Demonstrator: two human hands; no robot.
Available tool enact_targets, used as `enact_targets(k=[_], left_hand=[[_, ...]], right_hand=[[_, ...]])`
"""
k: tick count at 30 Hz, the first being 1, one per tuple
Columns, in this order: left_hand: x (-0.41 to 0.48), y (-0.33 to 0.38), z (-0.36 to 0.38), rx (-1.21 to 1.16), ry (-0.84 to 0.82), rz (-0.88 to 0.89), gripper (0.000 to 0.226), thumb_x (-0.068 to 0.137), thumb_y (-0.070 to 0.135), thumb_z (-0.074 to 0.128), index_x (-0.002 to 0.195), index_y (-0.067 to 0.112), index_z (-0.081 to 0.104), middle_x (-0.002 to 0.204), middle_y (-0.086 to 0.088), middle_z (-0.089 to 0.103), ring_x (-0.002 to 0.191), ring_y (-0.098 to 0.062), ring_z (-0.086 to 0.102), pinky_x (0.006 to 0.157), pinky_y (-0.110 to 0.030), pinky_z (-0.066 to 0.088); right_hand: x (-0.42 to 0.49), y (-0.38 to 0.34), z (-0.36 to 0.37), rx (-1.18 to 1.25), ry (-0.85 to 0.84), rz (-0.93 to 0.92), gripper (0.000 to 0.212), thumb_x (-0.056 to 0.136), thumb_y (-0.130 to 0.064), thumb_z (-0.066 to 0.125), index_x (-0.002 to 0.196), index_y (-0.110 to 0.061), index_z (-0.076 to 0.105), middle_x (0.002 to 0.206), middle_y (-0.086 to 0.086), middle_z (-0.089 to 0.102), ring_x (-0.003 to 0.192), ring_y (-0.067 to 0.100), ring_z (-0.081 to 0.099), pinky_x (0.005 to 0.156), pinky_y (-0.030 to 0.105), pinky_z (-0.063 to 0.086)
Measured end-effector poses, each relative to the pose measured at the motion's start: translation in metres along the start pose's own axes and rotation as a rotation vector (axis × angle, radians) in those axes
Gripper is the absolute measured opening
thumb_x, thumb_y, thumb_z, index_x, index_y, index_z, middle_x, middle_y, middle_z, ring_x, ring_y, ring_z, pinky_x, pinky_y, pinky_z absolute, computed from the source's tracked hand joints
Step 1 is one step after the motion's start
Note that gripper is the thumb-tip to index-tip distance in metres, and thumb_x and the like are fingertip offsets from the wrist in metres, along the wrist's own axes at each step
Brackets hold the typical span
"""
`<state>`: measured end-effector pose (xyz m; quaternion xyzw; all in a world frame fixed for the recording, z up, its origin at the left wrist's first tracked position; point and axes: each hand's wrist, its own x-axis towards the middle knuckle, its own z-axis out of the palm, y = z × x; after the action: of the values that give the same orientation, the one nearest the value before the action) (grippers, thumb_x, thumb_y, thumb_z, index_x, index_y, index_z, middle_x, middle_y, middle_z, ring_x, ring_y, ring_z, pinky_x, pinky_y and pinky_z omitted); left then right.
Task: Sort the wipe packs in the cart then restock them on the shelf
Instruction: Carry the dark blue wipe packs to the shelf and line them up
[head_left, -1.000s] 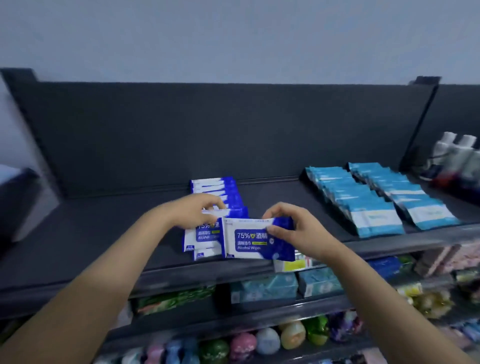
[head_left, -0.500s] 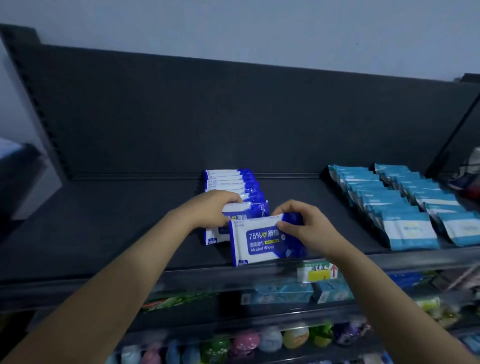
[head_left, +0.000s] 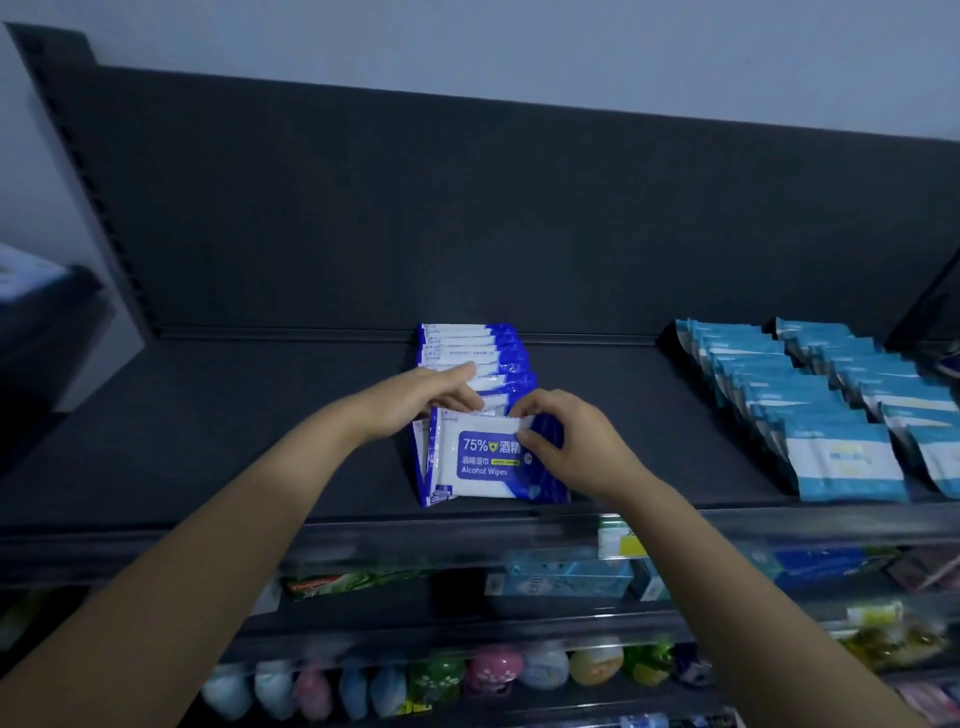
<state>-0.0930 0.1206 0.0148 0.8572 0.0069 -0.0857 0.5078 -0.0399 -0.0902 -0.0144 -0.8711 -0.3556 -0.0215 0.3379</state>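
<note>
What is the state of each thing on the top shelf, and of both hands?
front alcohol wipe pack: upright, at the row's front
dark blue pack row: standing in file behind it
light blue packs: two leaning rows, untouched
left hand: straight fingers rest on that row
right hand: pinches the front pack's top

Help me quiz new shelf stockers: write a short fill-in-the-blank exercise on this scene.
The right hand grips the front pack, printed "Alcohol ____".
The left hand touches the dark blue row standing ____ the front pack.
The light blue packs lie to that row's ____.
Missing words: Wipes; behind; right.
</note>
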Motion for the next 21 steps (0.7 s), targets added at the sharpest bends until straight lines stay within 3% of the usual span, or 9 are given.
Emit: enact_targets(k=[2, 4, 8, 11, 13, 15, 19, 21], left_hand=[[0.001, -0.002, 0.003, 0.112, -0.016, 0.05, 0.029, 0.087, 0.033, 0.065, 0.11, 0.016, 0.068, 0.11, 0.004, 0.068, 0.105, -0.005, 0.059, 0.09, -0.015, 0.04], [0.002, -0.007, 0.005, 0.313, -0.029, 0.097, 0.048, 0.074, 0.02, 0.08, 0.118, 0.019, 0.063, 0.115, 0.007, 0.063, 0.107, -0.004, 0.056, 0.091, -0.014, 0.04], [-0.002, -0.01, 0.007, 0.385, 0.002, 0.109, 0.061, 0.074, 0.016, 0.078, 0.13, 0.025, 0.055, 0.129, 0.01, 0.056, 0.117, -0.004, 0.05, 0.101, -0.02, 0.038], [-0.006, -0.012, 0.015, 0.628, 0.034, 0.123, 0.075, 0.08, 0.037, 0.072, 0.144, 0.032, 0.033, 0.151, 0.01, 0.031, 0.139, -0.011, 0.023, 0.116, -0.03, 0.018], [-0.008, -0.013, 0.02, 0.795, -0.041, 0.097, 0.092, 0.079, 0.054, 0.066, 0.151, 0.03, 0.015, 0.158, 0.012, 0.006, 0.145, -0.009, 0.002, 0.117, -0.029, 0.002], [-0.008, -0.012, 0.021, 0.847, -0.091, 0.068, 0.097, 0.079, 0.059, 0.064, 0.152, 0.03, 0.007, 0.159, 0.014, -0.003, 0.145, -0.005, -0.005, 0.115, -0.026, -0.003], [-0.01, -0.001, 0.02, 0.929, -0.056, 0.059, 0.096, 0.077, 0.057, 0.066, 0.152, 0.029, 0.013, 0.16, 0.009, 0.004, 0.146, -0.011, 0.005, 0.116, -0.028, 0.003], [-0.01, 0.009, 0.027, 0.978, -0.006, 0.111, 0.09, 0.078, 0.055, 0.063, 0.151, 0.027, 0.019, 0.158, 0.005, 0.017, 0.144, -0.015, 0.016, 0.115, -0.029, 0.01]], right_hand=[[0.001, 0.0, 0.001, -0.034, -0.044, -0.026, 0.018, 0.089, -0.018, 0.063, 0.106, -0.023, 0.063, 0.101, -0.01, 0.054, 0.096, 0.006, 0.051, 0.086, 0.023, 0.042], [0.0, 0.0, 0.004, -0.04, -0.055, -0.034, 0.019, 0.089, -0.019, 0.062, 0.108, -0.024, 0.064, 0.105, -0.009, 0.05, 0.103, 0.008, 0.048, 0.091, 0.022, 0.04], [-0.003, 0.004, 0.009, -0.11, -0.015, -0.056, 0.036, 0.087, -0.032, 0.064, 0.121, -0.029, 0.056, 0.126, -0.007, 0.045, 0.121, 0.011, 0.038, 0.106, 0.031, 0.032], [-0.006, 0.005, 0.014, -0.085, -0.088, 0.0, 0.061, 0.085, -0.044, 0.064, 0.138, -0.023, 0.042, 0.141, -0.006, 0.041, 0.133, 0.013, 0.034, 0.109, 0.027, 0.029], [-0.008, 0.004, 0.018, -0.065, -0.09, 0.016, 0.063, 0.086, -0.044, 0.063, 0.14, -0.019, 0.041, 0.139, -0.006, 0.043, 0.131, 0.013, 0.037, 0.105, 0.021, 0.03], [-0.009, 0.001, 0.022, -0.082, -0.086, 0.017, 0.064, 0.088, -0.046, 0.06, 0.142, -0.018, 0.039, 0.141, -0.006, 0.04, 0.133, 0.012, 0.034, 0.106, 0.02, 0.028], [-0.015, -0.005, 0.023, -0.113, -0.079, 0.049, 0.07, 0.088, -0.052, 0.055, 0.147, -0.024, 0.03, 0.154, -0.005, 0.024, 0.142, 0.012, 0.021, 0.113, 0.027, 0.026], [-0.023, -0.004, 0.014, -0.184, -0.025, 0.052, 0.071, 0.088, -0.055, 0.054, 0.148, -0.026, 0.029, 0.156, -0.003, 0.021, 0.144, 0.014, 0.019, 0.115, 0.031, 0.026]])
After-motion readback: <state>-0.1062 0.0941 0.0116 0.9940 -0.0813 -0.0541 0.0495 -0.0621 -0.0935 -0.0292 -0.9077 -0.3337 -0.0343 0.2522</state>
